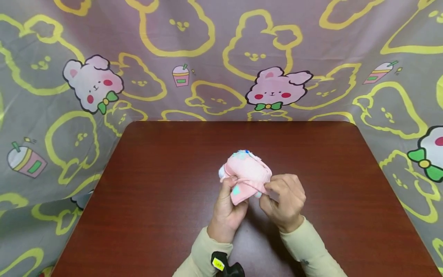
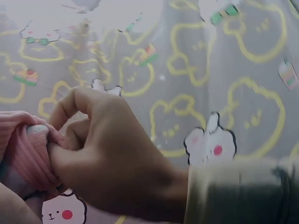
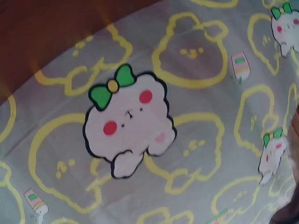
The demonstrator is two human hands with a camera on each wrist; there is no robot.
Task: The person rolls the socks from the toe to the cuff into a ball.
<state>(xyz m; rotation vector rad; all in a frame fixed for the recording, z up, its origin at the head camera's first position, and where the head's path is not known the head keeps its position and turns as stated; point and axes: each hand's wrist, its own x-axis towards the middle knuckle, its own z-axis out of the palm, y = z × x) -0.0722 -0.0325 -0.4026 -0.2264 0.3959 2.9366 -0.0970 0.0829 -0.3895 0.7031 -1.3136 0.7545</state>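
A bunched pink sock (image 1: pixel 250 167) is held above the table, with mint-green and blue threads at its far end and white and mint patches at the sides. My left hand (image 1: pixel 226 215) grips its near left side, thumb on top. On the right, my right hand (image 1: pixel 288 198) pinches the sock's edge between thumb and fingers. The left wrist view shows the ribbed pink knit (image 2: pixel 32 156) stretched at the right hand's (image 2: pixel 110 149) fingertips. Part of the left hand (image 2: pixel 14 207) appears in that view's lower left corner. The sock's underside is hidden.
The dark red-brown table (image 1: pixel 166 161) lies beneath both hands. Around its back and sides hangs a grey curtain (image 1: pixel 214 69) with yellow outlines and cartoon bunnies. A black device with a yellow label (image 1: pixel 219 264) is strapped to the left wrist. The right wrist view shows mostly curtain.
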